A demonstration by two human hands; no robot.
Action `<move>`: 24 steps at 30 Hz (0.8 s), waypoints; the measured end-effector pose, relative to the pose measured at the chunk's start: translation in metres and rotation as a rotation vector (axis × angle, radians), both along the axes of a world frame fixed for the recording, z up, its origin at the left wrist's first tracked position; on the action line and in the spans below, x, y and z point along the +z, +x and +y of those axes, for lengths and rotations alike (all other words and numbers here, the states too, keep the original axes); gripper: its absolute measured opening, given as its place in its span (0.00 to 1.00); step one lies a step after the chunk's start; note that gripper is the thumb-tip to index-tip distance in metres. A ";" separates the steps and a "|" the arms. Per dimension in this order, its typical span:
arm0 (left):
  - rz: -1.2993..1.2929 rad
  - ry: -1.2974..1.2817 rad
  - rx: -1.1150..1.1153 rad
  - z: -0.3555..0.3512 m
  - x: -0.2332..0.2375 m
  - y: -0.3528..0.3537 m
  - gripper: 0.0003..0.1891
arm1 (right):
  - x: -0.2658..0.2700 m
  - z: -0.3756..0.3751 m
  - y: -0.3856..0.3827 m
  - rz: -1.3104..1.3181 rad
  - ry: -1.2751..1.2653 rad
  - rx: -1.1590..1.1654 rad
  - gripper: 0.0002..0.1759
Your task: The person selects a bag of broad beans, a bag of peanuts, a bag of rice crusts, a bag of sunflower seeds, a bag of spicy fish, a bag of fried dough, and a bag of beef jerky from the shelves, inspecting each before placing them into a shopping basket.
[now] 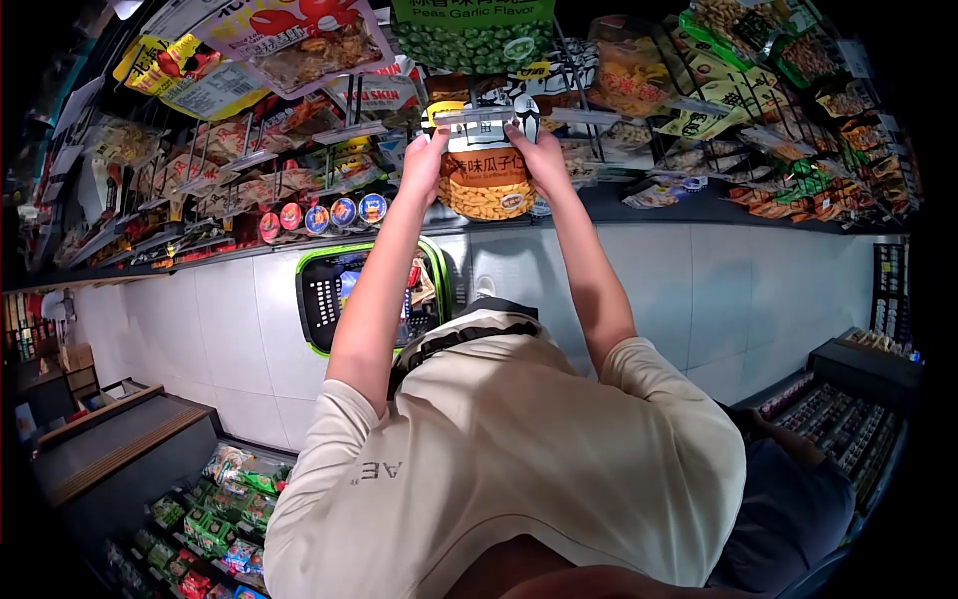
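My left hand (426,165) grips the left edge of a bag of sunflower seed kernels (487,185), with the thumb near its top corner. On the opposite edge my right hand (542,160) holds the same bag. This bag is orange-brown with a white top and a picture of kernels at the bottom. It is at the rack, just behind a clear label holder (474,116). Above it hangs a green bag of garlic-flavor peas (474,35). The fingers behind the bag are hidden.
A black shopping basket with a green rim (299,299) stands on the tiled floor (639,270), with packets inside. Several round tins (343,212) line the low shelf. A pink snack bag (289,45) hangs upper left. Another person's dark clothing (798,509) shows lower right.
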State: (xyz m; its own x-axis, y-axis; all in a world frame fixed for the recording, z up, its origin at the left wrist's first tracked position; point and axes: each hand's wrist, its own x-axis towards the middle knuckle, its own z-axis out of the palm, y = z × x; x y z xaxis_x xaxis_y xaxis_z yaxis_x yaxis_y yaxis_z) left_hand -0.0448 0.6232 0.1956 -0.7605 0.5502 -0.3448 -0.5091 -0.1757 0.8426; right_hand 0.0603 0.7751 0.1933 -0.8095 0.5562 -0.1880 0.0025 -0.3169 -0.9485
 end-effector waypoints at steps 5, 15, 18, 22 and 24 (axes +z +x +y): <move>0.039 -0.071 0.009 0.002 -0.009 -0.009 0.15 | -0.004 0.002 -0.006 0.015 0.069 -0.018 0.12; 0.025 -0.224 0.005 0.002 -0.020 -0.019 0.14 | -0.013 0.006 -0.015 -0.017 0.172 -0.020 0.13; 0.067 -0.236 -0.026 0.007 -0.018 -0.024 0.15 | -0.023 0.012 -0.023 -0.033 0.295 -0.051 0.14; 0.144 -0.327 -0.045 0.011 -0.007 -0.034 0.18 | -0.030 0.026 -0.036 -0.181 0.618 -0.050 0.15; 0.211 -0.501 -0.055 0.015 -0.003 -0.045 0.19 | -0.042 0.037 -0.045 -0.204 0.713 -0.033 0.15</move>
State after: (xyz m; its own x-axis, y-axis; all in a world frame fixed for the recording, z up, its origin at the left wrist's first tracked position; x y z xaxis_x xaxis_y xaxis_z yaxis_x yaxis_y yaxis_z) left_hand -0.0896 0.6382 0.1924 -0.8164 0.3988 -0.4176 -0.3168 0.2954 0.9013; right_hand 0.0155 0.8122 0.1515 -0.7779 0.6229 0.0827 0.2022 0.3727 -0.9056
